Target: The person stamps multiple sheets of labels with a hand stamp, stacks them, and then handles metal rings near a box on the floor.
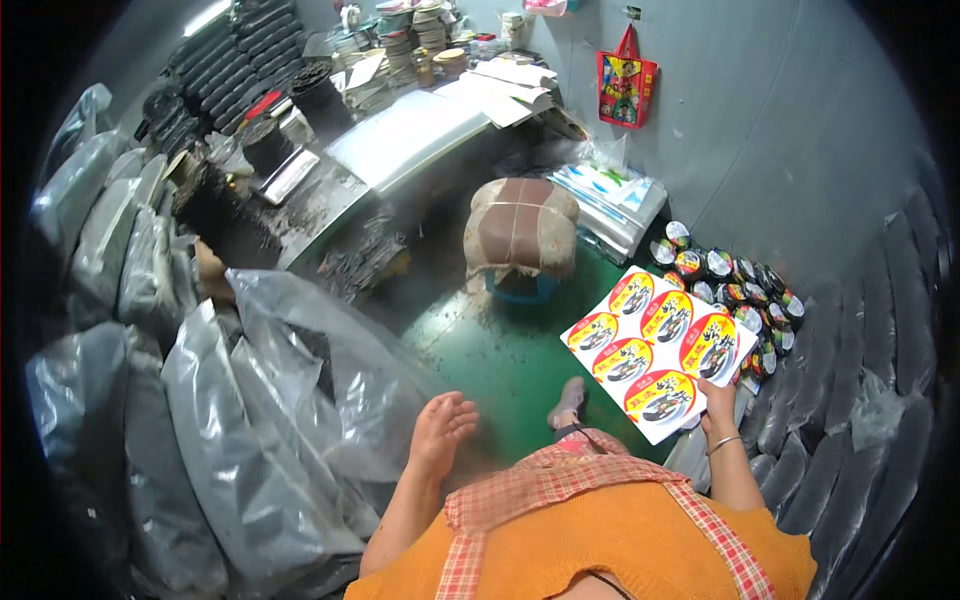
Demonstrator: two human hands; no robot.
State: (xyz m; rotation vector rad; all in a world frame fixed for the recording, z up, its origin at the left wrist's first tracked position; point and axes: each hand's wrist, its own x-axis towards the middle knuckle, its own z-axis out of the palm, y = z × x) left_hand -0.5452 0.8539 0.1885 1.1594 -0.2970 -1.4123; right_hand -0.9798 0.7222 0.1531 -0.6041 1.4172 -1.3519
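Observation:
My right hand [718, 405] grips the lower right edge of a white sheet of printed round labels [632, 351], perhaps a stack of sheets. Several red, yellow and black circles cover its face, each bearing writing and a picture of food. Nothing is in my left hand [444, 424], which hangs palm up with loosely curled fingers, beside large grey plastic bags [240, 450]. Ahead of me stands a padded stool [519, 229] with a brown and beige cover and blue legs. Past the sheet, many small round packs with printed lids [720, 264] lie piled by the wall.
Long dark plastic-wrapped bundles [821, 457] line my right side. A worktable with a white board [409, 139] carries stacked discs [431, 30], papers and dark cylinders [319, 91]. Flat plastic packs [611, 199] sit beside the stool. A red bag [628, 82] hangs on the wall.

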